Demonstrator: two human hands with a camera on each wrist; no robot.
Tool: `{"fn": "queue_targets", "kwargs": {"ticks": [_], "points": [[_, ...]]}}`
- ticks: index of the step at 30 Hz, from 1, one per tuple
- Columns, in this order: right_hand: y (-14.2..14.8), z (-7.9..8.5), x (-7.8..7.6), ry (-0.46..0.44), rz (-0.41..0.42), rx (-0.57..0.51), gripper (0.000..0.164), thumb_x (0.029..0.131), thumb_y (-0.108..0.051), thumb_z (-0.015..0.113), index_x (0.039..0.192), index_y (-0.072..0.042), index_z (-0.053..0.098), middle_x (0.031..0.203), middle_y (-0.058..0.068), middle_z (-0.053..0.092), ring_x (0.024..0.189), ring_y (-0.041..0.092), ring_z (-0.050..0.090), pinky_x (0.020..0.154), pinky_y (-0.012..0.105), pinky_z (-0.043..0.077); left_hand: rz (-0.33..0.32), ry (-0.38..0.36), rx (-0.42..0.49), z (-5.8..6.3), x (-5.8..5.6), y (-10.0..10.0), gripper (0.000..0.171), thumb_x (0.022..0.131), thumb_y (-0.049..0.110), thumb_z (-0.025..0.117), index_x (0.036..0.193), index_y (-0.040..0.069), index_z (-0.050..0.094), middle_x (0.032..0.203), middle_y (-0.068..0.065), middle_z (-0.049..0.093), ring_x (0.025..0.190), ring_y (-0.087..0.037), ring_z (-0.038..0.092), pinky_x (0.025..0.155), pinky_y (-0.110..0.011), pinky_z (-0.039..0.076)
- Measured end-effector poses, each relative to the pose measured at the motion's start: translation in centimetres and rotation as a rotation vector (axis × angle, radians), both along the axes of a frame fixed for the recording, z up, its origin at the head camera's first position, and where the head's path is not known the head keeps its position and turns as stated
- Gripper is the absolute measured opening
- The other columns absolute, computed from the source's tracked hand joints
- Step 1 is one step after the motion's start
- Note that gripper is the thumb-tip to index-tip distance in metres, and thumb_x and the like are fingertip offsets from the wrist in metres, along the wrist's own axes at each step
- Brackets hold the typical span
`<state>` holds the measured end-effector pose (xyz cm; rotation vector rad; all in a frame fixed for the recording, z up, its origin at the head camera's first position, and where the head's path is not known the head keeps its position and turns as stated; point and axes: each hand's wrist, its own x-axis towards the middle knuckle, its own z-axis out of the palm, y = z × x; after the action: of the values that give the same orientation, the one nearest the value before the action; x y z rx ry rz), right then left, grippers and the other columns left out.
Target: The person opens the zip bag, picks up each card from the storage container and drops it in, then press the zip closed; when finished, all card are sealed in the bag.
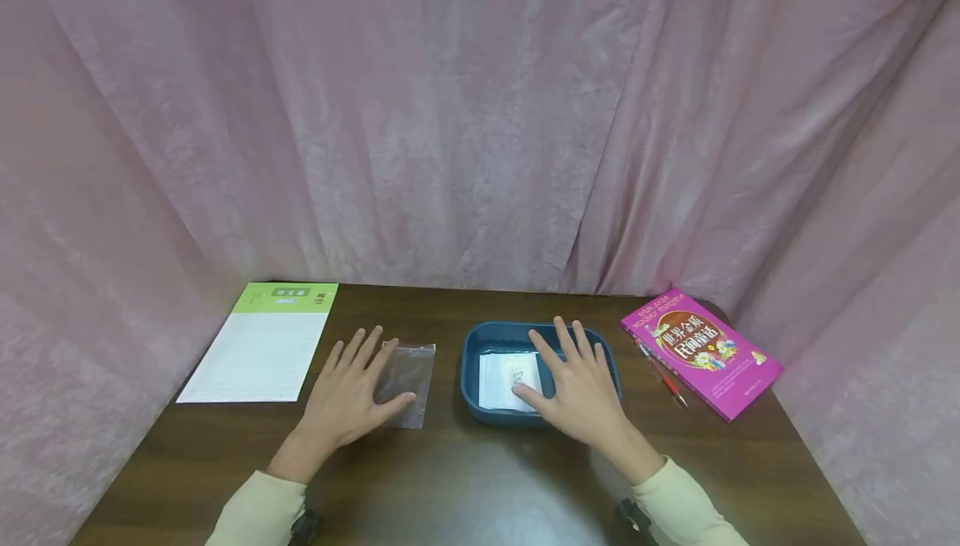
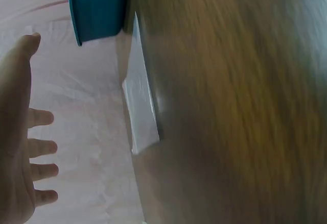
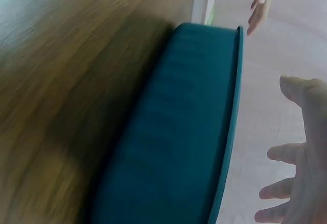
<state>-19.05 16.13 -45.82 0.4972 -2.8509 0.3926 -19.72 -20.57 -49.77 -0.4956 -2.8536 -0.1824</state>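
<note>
My left hand (image 1: 350,392), fingers spread and straight, hovers beside a clear plastic bag (image 1: 408,388) and overlaps its left edge in the head view. In the left wrist view the bag (image 2: 140,99) lies flat on the table, apart from that hand (image 2: 18,132). My right hand (image 1: 581,388) is spread over the right part of a blue plastic basin (image 1: 474,408) and holds nothing. White cards (image 1: 495,379), the top one with a small drawing, lie inside the basin, partly covered by the right thumb. The right wrist view shows the right hand (image 3: 301,168) above the basin's rim (image 3: 232,127).
A lined writing pad (image 1: 258,358) with a green header lies at the left of the brown table (image 1: 480,479). On the right are a pink book (image 1: 705,354) and a red pen (image 1: 666,378) beside it. Pink curtains (image 1: 450,112) hang around the table's back and sides.
</note>
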Motion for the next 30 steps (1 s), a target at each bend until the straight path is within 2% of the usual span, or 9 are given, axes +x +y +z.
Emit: {"fn": "queue_targets", "kwargs": {"ticks": [3, 8, 14, 19, 25, 30], "points": [[-1.2, 0.2, -0.1, -0.009, 0.032, -0.018, 0.088, 0.088, -0.076, 0.056, 0.158, -0.025, 0.04, 0.168, 0.015, 0.024, 0.155, 0.041, 0.015, 0.114, 0.071, 0.023, -0.011, -0.001, 0.02, 0.3, -0.2, -0.7, 0.094, 0.089, 0.08, 0.045, 0.159, 0.018, 0.037, 0.166, -0.014, 0.029, 0.153, -0.039, 0.025, 0.121, -0.059, 0.02], [-3.2, 0.5, -0.4, -0.026, 0.093, -0.069, 0.086, 0.089, -0.075, 0.054, 0.157, -0.024, 0.041, 0.168, 0.014, 0.025, 0.156, 0.036, 0.015, 0.117, 0.065, 0.023, -0.03, -0.067, 0.086, 0.9, -0.5, -1.6, 0.091, 0.092, 0.076, 0.047, 0.157, 0.013, 0.039, 0.165, -0.015, 0.031, 0.152, -0.039, 0.026, 0.12, -0.059, 0.021], [-5.7, 0.9, -1.0, -0.064, 0.163, -0.137, 0.086, 0.09, -0.076, 0.051, 0.158, -0.025, 0.04, 0.167, 0.013, 0.026, 0.156, 0.032, 0.015, 0.118, 0.061, 0.026, -0.045, -0.101, 0.161, 1.4, -0.9, -2.8, 0.087, 0.094, 0.069, 0.053, 0.155, 0.01, 0.041, 0.163, -0.017, 0.035, 0.149, -0.041, 0.032, 0.116, -0.063, 0.028], [-7.9, 1.1, -1.4, -0.092, 0.209, -0.163, 0.085, 0.092, -0.074, 0.052, 0.159, -0.024, 0.039, 0.167, 0.013, 0.026, 0.155, 0.032, 0.017, 0.114, 0.065, 0.031, -0.062, -0.125, 0.188, 1.2, -1.6, -3.9, 0.085, 0.095, 0.068, 0.052, 0.156, 0.01, 0.04, 0.162, -0.016, 0.036, 0.148, -0.041, 0.034, 0.115, -0.062, 0.03], [-10.4, 1.3, -2.0, -0.133, 0.262, -0.217, 0.077, 0.094, -0.065, 0.058, 0.157, -0.022, 0.042, 0.168, 0.009, 0.026, 0.154, 0.031, 0.022, 0.112, 0.061, 0.036, -0.101, -0.174, 0.236, 0.8, -2.6, -5.0, 0.077, 0.097, 0.057, 0.059, 0.155, 0.01, 0.042, 0.161, -0.016, 0.039, 0.146, -0.042, 0.037, 0.113, -0.063, 0.032], [-12.3, 1.1, -2.7, -0.175, 0.289, -0.316, 0.07, 0.096, -0.052, 0.063, 0.154, -0.017, 0.047, 0.164, 0.012, 0.035, 0.148, 0.037, 0.035, 0.109, 0.065, 0.038, -0.111, -0.209, 0.262, 0.7, -3.5, -6.0, 0.073, 0.098, 0.054, 0.06, 0.154, 0.011, 0.042, 0.158, -0.015, 0.042, 0.144, -0.039, 0.04, 0.113, -0.061, 0.033]]}}
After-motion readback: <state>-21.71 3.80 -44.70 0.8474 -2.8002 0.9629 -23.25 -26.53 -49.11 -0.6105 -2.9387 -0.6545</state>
